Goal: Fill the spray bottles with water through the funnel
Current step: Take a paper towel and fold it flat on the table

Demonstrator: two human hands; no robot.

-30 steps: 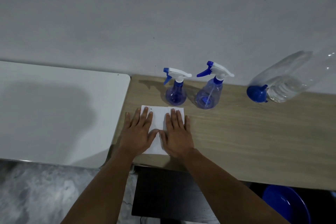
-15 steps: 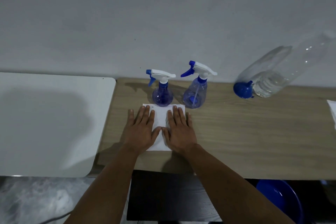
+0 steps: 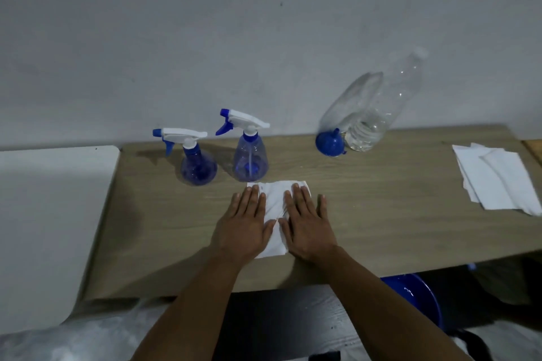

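Both hands lie flat, palms down, near the front edge of the wooden desk [image 3: 381, 214], side by side with the thumbs almost meeting. The left hand [image 3: 242, 227] and the right hand [image 3: 309, 228] each press on a white paper towel [image 3: 274, 202] spread between and under them; the fingers are straight and nothing is grasped, so each grip is released and only pressing.

Just behind the towel, toward the back edge of the desk, stand two spray bottles, upright and near each other. The darker blue spray bottle [image 3: 195, 168] is on the left, with a white trigger head and blue nozzle pointing left. The paler spray bottle [image 3: 250, 161] stands just to its right, its trigger head also pointing left, its base close to the towel's far edge. Both still carry their heads.

Farther right along the back edge, a blue funnel [image 3: 330, 143] sits just beside a large clear water bottle [image 3: 378, 105], which holds some water in its lower part. Whether they touch cannot be told.

At the right edge of the desk lies a stack of white paper towels [image 3: 495, 182], well apart from the hands. A white surface [image 3: 44, 214] adjoins the desk's left edge. Below the front edge, a blue basin [image 3: 416, 299] shows partly.
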